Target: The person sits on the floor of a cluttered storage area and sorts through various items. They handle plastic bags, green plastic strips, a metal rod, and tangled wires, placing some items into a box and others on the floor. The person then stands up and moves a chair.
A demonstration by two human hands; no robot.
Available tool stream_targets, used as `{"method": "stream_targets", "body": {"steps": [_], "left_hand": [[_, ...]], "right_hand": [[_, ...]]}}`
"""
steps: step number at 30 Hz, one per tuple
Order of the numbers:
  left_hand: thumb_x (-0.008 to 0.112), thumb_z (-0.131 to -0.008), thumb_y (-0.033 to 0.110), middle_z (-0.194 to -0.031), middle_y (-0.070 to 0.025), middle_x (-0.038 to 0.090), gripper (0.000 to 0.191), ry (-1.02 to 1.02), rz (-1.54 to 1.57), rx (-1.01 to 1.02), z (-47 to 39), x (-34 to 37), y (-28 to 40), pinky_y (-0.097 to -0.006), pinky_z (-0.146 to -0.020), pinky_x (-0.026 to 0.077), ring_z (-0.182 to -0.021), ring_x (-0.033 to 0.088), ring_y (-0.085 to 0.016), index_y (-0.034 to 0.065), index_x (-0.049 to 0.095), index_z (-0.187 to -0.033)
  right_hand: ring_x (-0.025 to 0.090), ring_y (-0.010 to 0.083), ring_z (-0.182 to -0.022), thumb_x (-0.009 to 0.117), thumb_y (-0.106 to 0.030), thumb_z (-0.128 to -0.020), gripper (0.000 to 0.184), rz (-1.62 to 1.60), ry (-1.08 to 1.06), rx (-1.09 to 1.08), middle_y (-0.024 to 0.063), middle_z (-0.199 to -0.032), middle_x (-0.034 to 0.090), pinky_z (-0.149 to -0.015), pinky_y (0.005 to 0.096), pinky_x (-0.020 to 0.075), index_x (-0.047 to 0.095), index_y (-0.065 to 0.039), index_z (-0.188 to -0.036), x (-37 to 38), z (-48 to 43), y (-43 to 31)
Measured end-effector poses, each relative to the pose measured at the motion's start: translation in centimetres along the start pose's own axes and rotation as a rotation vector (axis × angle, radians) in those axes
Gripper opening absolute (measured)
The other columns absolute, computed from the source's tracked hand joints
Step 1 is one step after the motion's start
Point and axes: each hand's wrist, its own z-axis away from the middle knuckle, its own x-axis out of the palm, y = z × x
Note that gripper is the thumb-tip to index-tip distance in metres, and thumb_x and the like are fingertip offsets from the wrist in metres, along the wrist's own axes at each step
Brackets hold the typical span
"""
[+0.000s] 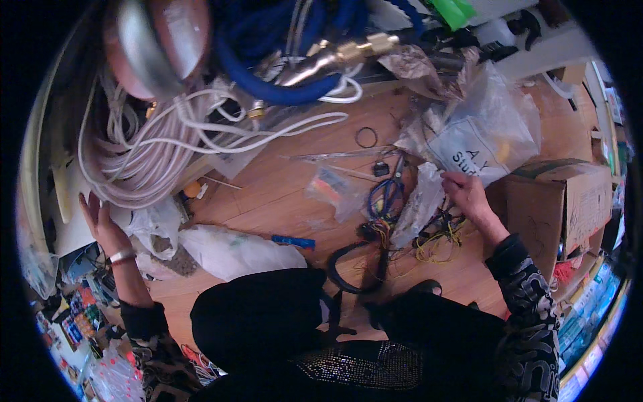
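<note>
My left hand [104, 226] is raised at the left with its fingers apart, just below a hanging coil of clear hose [145, 176]. At the right, my right hand [464, 193] has bent fingers at the edge of a crumpled clear plastic bag [424, 198]; whether it grips the bag cannot be told. Beside that bag lie blue-handled scissors [386, 196] and a tangle of thin coloured wires [442, 233]. A larger clear bag with a printed label [464, 145] lies above my right hand. A black cable loop [351, 289] rests on the floor near my knees.
A cardboard box [535, 216] stands at the right. Blue hose [281, 93] with brass fittings [351, 50] hangs at the top. A white plastic bag [241, 254], a blue strip [294, 242], a small clear packet [331, 191] and a black ring [366, 137] lie on the wooden floor.
</note>
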Motion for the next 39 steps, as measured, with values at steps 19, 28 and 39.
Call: {"method": "stream_targets", "body": {"steps": [19, 28, 39], "left_hand": [[0.061, -0.079, 0.002, -0.102, -0.0102, 0.059, 0.039, -1.628, -0.016, 0.085, 19.9, 16.5, 5.6, -0.0286, -0.074, 0.049, -0.088, 0.059, -0.019, 0.0049, 0.053, -0.117], [0.074, -0.070, 0.019, -0.109, -0.0050, 0.058, 0.064, -2.118, 0.190, -0.319, 24.6, 26.6, 7.3, -0.0284, -0.084, 0.044, -0.093, 0.055, -0.013, 0.0047, 0.046, -0.126], [0.059, -0.084, 0.022, -0.112, -0.0117, 0.058, 0.044, -1.804, 0.488, -1.092, 21.8, 27.5, 11.1, -0.0339, -0.085, 0.048, -0.098, 0.059, -0.022, 0.0019, 0.047, -0.122]], "right_hand": [[0.058, 0.0303, -0.080, 0.062, -0.017, -0.064, 0.030, 0.433, -0.127, -0.478, 0.0107, -0.083, 0.058, -0.067, 0.0410, 0.0484, 0.064, -0.018, -0.094, 9.8, 4.6, 0.9], [0.057, 0.0316, -0.075, 0.056, 0.002, -0.064, 0.024, -0.376, -0.014, -0.600, 0.0121, -0.080, 0.059, -0.066, 0.0368, 0.0468, 0.064, -0.010, -0.083, 13.6, 8.1, -6.0], [0.053, 0.0259, -0.101, 0.075, -0.017, -0.063, 0.070, -0.172, -0.113, -0.779, 0.0140, -0.111, 0.053, -0.088, 0.0313, 0.0417, 0.046, -0.007, -0.127, 3.2, 4.1, -8.7]]}}
